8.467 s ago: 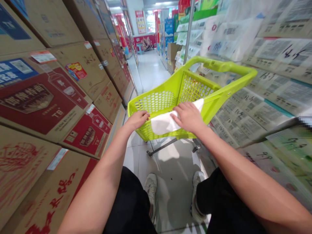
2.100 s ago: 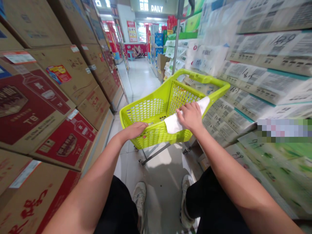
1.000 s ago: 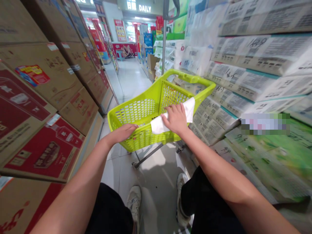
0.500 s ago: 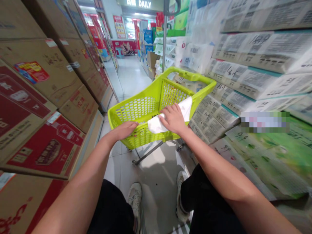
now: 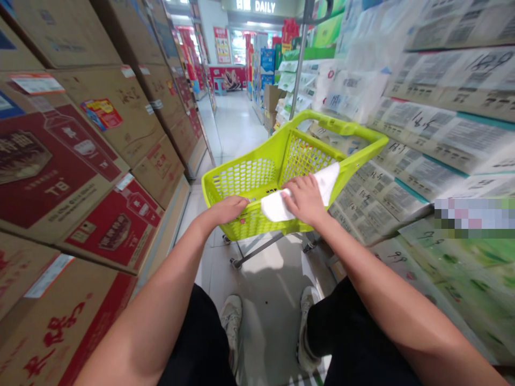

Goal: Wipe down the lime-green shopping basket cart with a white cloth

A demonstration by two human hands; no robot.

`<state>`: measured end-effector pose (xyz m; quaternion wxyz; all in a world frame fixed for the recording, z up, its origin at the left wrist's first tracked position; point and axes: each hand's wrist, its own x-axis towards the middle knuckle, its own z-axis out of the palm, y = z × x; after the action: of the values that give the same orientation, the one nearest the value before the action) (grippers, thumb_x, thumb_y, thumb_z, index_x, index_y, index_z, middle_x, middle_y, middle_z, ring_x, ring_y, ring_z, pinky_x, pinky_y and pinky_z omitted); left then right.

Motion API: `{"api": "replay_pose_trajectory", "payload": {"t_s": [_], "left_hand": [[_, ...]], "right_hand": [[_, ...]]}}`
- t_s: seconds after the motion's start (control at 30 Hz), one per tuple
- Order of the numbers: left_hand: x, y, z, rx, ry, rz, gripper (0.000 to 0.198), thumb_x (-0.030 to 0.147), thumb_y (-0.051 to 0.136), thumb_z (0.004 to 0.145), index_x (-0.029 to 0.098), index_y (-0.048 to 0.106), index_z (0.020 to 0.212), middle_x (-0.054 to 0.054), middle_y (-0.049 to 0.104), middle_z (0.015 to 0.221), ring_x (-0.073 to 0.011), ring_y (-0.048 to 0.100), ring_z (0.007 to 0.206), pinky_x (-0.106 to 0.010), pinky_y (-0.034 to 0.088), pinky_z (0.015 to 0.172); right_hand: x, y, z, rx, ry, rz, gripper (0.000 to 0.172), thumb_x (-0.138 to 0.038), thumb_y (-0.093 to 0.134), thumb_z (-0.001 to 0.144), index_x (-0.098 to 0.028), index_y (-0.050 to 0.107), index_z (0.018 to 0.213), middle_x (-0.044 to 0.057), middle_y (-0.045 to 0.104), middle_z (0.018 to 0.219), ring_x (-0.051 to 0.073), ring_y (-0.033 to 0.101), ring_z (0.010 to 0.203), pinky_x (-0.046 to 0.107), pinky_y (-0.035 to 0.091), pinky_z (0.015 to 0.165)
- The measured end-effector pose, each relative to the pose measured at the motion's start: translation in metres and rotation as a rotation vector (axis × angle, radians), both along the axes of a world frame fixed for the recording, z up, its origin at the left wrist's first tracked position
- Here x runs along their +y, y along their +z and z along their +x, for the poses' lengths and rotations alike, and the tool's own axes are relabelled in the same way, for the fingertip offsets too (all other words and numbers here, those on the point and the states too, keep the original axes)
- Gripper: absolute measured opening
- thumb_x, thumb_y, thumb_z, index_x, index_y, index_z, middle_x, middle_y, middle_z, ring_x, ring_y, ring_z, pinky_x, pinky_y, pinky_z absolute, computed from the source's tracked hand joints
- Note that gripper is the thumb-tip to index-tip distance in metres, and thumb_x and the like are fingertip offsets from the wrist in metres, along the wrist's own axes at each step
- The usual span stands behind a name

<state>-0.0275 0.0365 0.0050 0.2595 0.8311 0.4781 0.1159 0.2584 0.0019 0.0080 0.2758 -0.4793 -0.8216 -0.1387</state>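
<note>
A lime-green shopping cart (image 5: pixel 249 171) stands at an angle in front of me, its handle end up to the right. My left hand (image 5: pixel 230 209) grips the near rim of the basket close to its left corner, fingers folded over the edge. Further right, my right hand (image 5: pixel 304 199) presses a white cloth (image 5: pixel 277 206) against the same side, its fingers wrapped over the rim. The cloth drapes over the rim on both sides of that hand. Inside, the basket's lattice wall and some small dark marks show.
Stacked cartons (image 5: pixel 92 145) line the left side. Packs of wrapped paper goods (image 5: pixel 418 123) are piled on the right, close to the cart. A grey metal pole (image 5: pixel 298 69) rises behind the cart. The tiled aisle (image 5: pixel 237 115) runs ahead to a blue stool (image 5: pixel 219 86).
The whole scene, cart and hands included, has shifted right in view, showing more cartons on the left. Both hands keep their places on the cart's rim.
</note>
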Motion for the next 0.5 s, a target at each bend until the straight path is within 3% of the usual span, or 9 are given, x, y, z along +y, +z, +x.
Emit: {"api": "replay_pose_trajectory", "payload": {"t_s": [0.1, 0.17, 0.23, 0.37, 0.43, 0.5], "left_hand": [[-0.002, 0.002, -0.002, -0.008, 0.004, -0.006, 0.049, 0.049, 0.031, 0.095, 0.02, 0.068, 0.084, -0.009, 0.076, 0.101, -0.0263, 0.068, 0.095, -0.038, 0.055, 0.09], [-0.002, 0.004, -0.005, -0.026, -0.02, -0.009, 0.05, 0.05, 0.031, 0.096, 0.02, 0.07, 0.089, -0.009, 0.077, 0.108, -0.0263, 0.069, 0.099, -0.038, 0.055, 0.094], [-0.003, 0.004, -0.007, -0.044, -0.032, 0.013, 0.052, 0.05, 0.029, 0.098, 0.019, 0.072, 0.097, -0.01, 0.077, 0.117, -0.027, 0.069, 0.107, -0.039, 0.053, 0.101], [-0.006, 0.004, -0.007, -0.065, 0.04, 0.025, 0.064, 0.059, 0.022, 0.102, 0.019, 0.072, 0.111, -0.011, 0.076, 0.123, -0.0288, 0.068, 0.116, -0.042, 0.049, 0.11], [-0.008, 0.003, -0.006, -0.079, 0.029, 0.013, 0.067, 0.066, 0.023, 0.102, 0.02, 0.07, 0.115, -0.011, 0.074, 0.127, -0.0292, 0.067, 0.119, -0.042, 0.048, 0.111], [-0.009, 0.003, -0.004, -0.101, 0.017, 0.012, 0.068, 0.069, 0.025, 0.102, 0.02, 0.068, 0.12, -0.011, 0.072, 0.133, -0.0291, 0.066, 0.123, -0.042, 0.047, 0.113]], "right_hand": [[-0.019, -0.008, -0.035, -0.066, 0.318, -0.08, 0.057, -0.054, 0.042, 0.106, -0.016, 0.057, 0.145, 0.017, 0.062, 0.138, 0.033, 0.049, 0.127, 0.053, 0.032, 0.117], [-0.019, -0.004, -0.037, -0.093, 0.392, -0.085, 0.055, -0.053, 0.04, 0.107, -0.018, 0.056, 0.146, 0.015, 0.063, 0.138, 0.031, 0.052, 0.125, 0.05, 0.036, 0.113], [-0.008, 0.005, -0.018, -0.118, 0.311, -0.075, 0.049, -0.048, 0.035, 0.109, -0.019, 0.065, 0.134, 0.013, 0.069, 0.123, 0.03, 0.056, 0.113, 0.047, 0.039, 0.106], [0.017, 0.02, 0.033, -0.105, -0.045, 0.004, 0.046, -0.041, 0.034, 0.109, -0.018, 0.073, 0.105, 0.014, 0.071, 0.1, 0.031, 0.056, 0.1, 0.048, 0.039, 0.099], [0.018, 0.017, 0.038, -0.086, -0.054, 0.034, 0.041, -0.038, 0.038, 0.109, -0.019, 0.074, 0.104, 0.013, 0.072, 0.101, 0.031, 0.057, 0.103, 0.049, 0.038, 0.1], [0.012, 0.009, 0.025, -0.081, 0.078, 0.033, 0.037, -0.035, 0.041, 0.108, -0.02, 0.074, 0.114, 0.012, 0.074, 0.109, 0.03, 0.057, 0.107, 0.049, 0.038, 0.102]]}}
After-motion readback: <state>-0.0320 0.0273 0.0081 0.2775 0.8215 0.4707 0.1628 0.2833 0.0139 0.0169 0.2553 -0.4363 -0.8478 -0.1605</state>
